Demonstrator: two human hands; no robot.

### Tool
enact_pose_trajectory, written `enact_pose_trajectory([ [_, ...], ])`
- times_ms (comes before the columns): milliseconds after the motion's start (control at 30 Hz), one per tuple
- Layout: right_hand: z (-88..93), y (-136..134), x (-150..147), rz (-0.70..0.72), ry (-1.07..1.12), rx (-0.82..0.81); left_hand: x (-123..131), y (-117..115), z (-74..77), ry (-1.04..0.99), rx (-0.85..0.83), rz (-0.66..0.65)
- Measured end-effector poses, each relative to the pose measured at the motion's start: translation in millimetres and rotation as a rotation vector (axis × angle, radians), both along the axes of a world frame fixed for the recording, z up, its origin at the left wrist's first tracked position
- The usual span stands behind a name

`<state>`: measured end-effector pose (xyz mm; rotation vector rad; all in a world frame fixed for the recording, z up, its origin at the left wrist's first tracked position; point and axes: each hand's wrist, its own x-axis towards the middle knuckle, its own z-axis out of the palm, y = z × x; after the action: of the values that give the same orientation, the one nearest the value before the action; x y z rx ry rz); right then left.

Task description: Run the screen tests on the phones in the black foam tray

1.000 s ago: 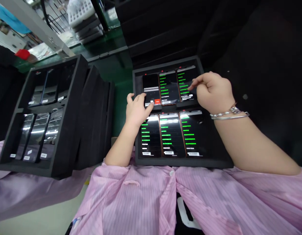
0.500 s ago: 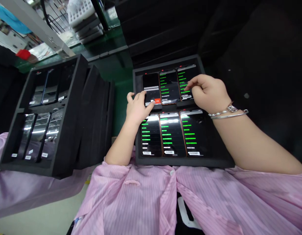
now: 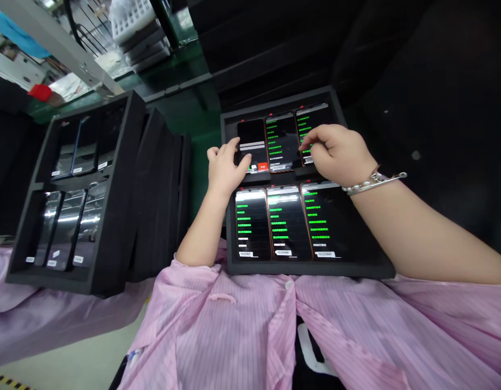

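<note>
A black foam tray point(image 3: 234, 268) in front of me holds two rows of three phones with lit screens. My left hand point(image 3: 224, 168) rests on the far-left phone point(image 3: 252, 135), whose screen shows a red button; its fingers are apart and hold nothing. My right hand point(image 3: 335, 151), bracelet at the wrist, has loosely curled fingers. Its fingertip touches the far-right phone point(image 3: 309, 116), which shows green text. The far-middle phone point(image 3: 281, 141) lies between my hands. Three near phones point(image 3: 289, 222) show green lists.
A second black foam tray point(image 3: 112, 216) with dark phones point(image 3: 65, 225) stands tilted at the left. Black foam sheets point(image 3: 165, 200) lean between the trays. A green bench top point(image 3: 185, 108), white trays and a metal frame lie beyond. Pink sleeves fill the bottom.
My right hand slid left across the far-right phone towards the middle one. My left hand moved up a little on the far-left phone. The view shifted slightly.
</note>
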<state>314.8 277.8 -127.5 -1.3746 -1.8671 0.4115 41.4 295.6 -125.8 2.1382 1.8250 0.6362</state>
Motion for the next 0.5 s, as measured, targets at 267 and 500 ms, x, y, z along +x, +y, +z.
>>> enact_pose_trajectory([
  [267,3.3,-2,1,-0.016,0.056,-0.037,-9,7,-7.6,-0.02,-0.055,-0.063],
  [500,-8.0,5,-3,0.179,-0.003,-0.006,-9,3,-10.7,-0.057,0.069,-0.056],
])
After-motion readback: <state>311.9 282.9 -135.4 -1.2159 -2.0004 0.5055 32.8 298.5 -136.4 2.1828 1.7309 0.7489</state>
